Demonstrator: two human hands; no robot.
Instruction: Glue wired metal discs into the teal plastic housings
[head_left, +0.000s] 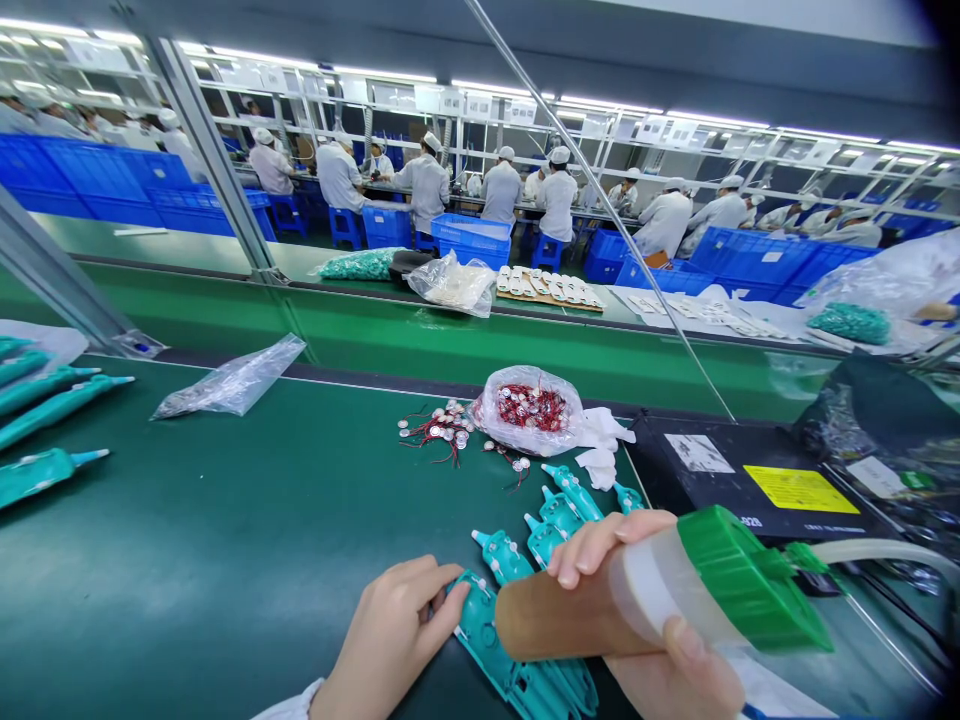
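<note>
My right hand (679, 665) is wrapped around a large dispensing syringe (570, 615) with brownish contents. The syringe has a green cap (750, 580), from which a clear hose (885, 550) leads off to the right. Its barrel lies tilted over the work surface, and its tip is hidden from me. With thumb and fingers, my left hand (397, 635) pinches the upper edge of a teal plastic shell (480, 625). Several similar teal shells (570, 490) lie in a row behind and beside it, partly covered by the syringe and my right hand.
A plastic bag of small discs with red wires (532, 405) stands behind the shells, with loose ones (446, 430) beside it. More teal shells (52, 470) lie at left, near a clear bag (232, 380). A black box (690, 480) stands right. Co-workers (559, 195) sit beyond.
</note>
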